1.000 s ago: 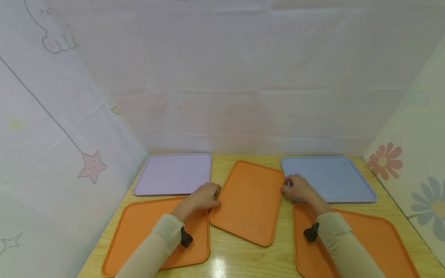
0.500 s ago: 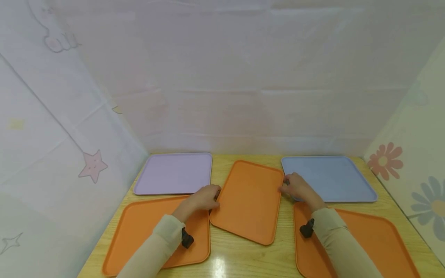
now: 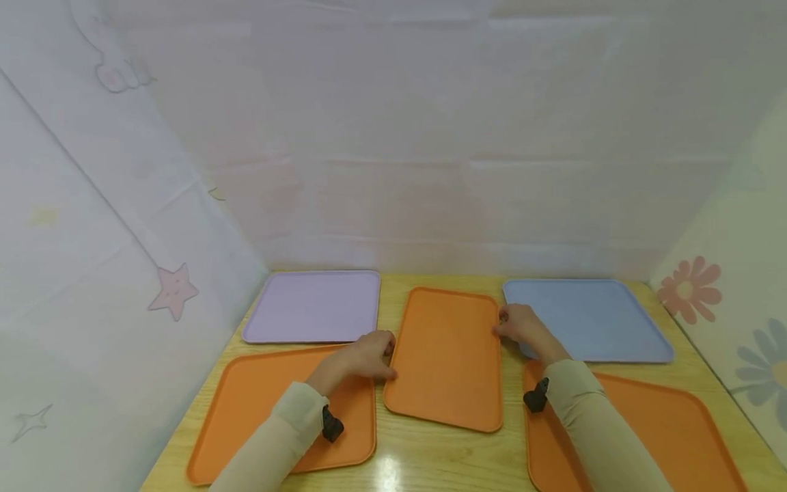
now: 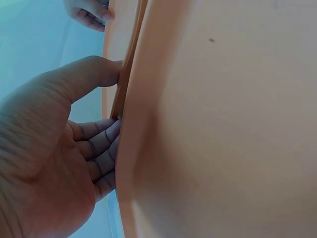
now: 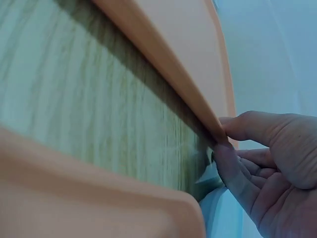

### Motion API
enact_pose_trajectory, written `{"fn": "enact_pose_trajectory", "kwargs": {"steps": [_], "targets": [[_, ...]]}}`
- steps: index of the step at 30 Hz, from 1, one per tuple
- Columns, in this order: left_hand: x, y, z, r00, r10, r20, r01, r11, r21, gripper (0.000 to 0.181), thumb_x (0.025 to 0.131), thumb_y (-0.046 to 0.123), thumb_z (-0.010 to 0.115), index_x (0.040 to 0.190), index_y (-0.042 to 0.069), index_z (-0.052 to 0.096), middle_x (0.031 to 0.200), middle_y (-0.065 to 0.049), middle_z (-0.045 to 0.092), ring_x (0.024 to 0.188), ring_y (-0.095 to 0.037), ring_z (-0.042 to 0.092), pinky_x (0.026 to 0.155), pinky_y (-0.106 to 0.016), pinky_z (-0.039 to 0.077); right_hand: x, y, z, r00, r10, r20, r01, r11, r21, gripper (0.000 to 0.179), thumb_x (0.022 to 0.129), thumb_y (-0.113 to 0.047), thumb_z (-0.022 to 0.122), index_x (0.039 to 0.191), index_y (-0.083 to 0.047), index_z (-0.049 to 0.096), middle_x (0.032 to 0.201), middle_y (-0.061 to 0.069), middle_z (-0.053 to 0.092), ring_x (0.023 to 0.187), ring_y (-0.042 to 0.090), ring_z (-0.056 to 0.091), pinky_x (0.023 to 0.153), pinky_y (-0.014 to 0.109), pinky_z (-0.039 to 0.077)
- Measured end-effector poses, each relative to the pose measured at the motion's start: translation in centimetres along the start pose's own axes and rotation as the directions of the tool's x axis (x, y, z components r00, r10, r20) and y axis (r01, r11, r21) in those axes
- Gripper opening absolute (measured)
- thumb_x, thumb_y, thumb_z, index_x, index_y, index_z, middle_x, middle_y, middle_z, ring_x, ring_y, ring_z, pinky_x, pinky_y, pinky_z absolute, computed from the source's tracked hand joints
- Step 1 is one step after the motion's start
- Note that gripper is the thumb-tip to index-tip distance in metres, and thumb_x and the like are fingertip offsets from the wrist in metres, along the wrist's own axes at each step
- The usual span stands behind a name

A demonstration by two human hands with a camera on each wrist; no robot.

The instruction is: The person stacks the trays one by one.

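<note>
Left hand [image 3: 363, 355] and right hand [image 3: 522, 326] pinch the central orange tray [image 3: 447, 359] at nine and two o'clock; lilac tray [image 3: 313, 306], ten o'clock, seems settled, central placement unfinished.

The head view looks forward and down from above the near side, taking in the tabletop [image 3: 430, 458] from farthest off. The left wrist view, turned sideways, sits close to the left grip [image 4: 54, 148] and faces past it towards the right grip [image 4: 88, 12]. The right wrist view, also close and tilted, shares the middle tray [image 3: 449, 355] with the head view.
</note>
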State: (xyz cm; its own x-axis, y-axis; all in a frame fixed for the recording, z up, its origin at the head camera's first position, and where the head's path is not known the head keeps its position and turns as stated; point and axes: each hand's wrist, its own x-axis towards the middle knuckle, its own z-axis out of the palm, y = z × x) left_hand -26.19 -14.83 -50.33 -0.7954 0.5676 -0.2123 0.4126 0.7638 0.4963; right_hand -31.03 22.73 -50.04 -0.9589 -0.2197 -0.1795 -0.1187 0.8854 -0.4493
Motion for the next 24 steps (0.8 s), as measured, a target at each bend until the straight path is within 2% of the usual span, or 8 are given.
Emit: {"fn": "enact_pose_trajectory", "kwargs": {"steps": [7, 10, 13, 16, 20, 24], "targets": [[-0.4, -0.2, 0.2, 0.999, 0.033, -0.028, -0.032, 0.999, 0.034, 0.059, 0.084, 0.038, 0.082, 0.124, 0.004, 0.056, 0.111, -0.004, 0.057, 0.098, -0.018, 0.054, 0.085, -0.037, 0.050, 0.6, -0.1, -0.4, 1.000, -0.018, 0.025, 0.017, 0.999, 0.042, 0.054, 0.090, -0.025, 0.074, 0.128, 0.011, 0.059, 0.122, 0.028, 0.063, 0.107, 0.038, 0.062, 0.090, 0.050, 0.053], [-0.5, -0.4, 0.3, 0.998, 0.046, -0.038, -0.043, 0.995, 0.086, 0.058, 0.084, 0.043, 0.081, 0.121, 0.006, 0.056, 0.110, -0.004, 0.055, 0.100, -0.019, 0.050, 0.086, -0.037, 0.047, 0.9, -0.1, -0.2, 0.999, -0.035, 0.012, 0.034, 0.997, 0.075, 0.045, 0.090, -0.023, 0.074, 0.119, 0.009, 0.062, 0.106, 0.022, 0.065, 0.092, 0.030, 0.061, 0.080, 0.043, 0.052], [-0.6, -0.3, 0.5, 0.998, 0.045, -0.048, -0.038, 0.989, 0.142, 0.057, 0.084, 0.049, 0.079, 0.117, 0.009, 0.056, 0.110, -0.003, 0.053, 0.101, -0.020, 0.047, 0.088, -0.038, 0.044, 1.2, -0.2, 0.0, 0.998, -0.058, 0.007, 0.057, 0.992, 0.108, 0.031, 0.092, -0.021, 0.072, 0.104, 0.005, 0.061, 0.089, 0.012, 0.059, 0.076, 0.022, 0.053, 0.068, 0.036, 0.044], [-0.8, -0.2, 0.6, 0.997, 0.039, -0.066, -0.028, 0.986, 0.164, 0.056, 0.084, 0.051, 0.078, 0.115, 0.010, 0.056, 0.109, -0.002, 0.053, 0.101, -0.020, 0.045, 0.089, -0.039, 0.043, 1.5, -0.2, 0.2, 0.997, -0.074, 0.012, 0.073, 0.990, 0.120, 0.030, 0.095, -0.019, 0.069, 0.109, 0.006, 0.060, 0.087, 0.008, 0.055, 0.072, 0.019, 0.049, 0.068, 0.035, 0.040], [-0.9, 0.0, 0.8, 0.996, 0.023, -0.088, -0.011, 0.990, 0.141, 0.057, 0.085, 0.049, 0.078, 0.118, 0.009, 0.056, 0.110, -0.003, 0.055, 0.101, -0.022, 0.046, 0.090, -0.040, 0.044, 1.6, -0.1, 0.3, 0.997, -0.070, 0.012, 0.068, 0.991, 0.117, 0.045, 0.096, -0.019, 0.068, 0.128, 0.011, 0.056, 0.100, 0.013, 0.061, 0.081, 0.022, 0.055, 0.078, 0.040, 0.047], [-0.9, 0.3, 0.8, 0.992, -0.025, -0.121, 0.026, 1.000, 0.007, 0.071, 0.088, 0.040, 0.078, 0.139, 0.000, 0.049, 0.122, -0.010, 0.062, 0.115, -0.030, 0.054, 0.100, -0.046, 0.047, 1.3, -0.2, 0.3, 0.997, -0.080, -0.008, 0.080, 0.992, 0.094, 0.053, 0.096, -0.020, 0.068, 0.134, 0.013, 0.053, 0.107, 0.016, 0.065, 0.091, 0.026, 0.061, 0.086, 0.047, 0.052]]}}
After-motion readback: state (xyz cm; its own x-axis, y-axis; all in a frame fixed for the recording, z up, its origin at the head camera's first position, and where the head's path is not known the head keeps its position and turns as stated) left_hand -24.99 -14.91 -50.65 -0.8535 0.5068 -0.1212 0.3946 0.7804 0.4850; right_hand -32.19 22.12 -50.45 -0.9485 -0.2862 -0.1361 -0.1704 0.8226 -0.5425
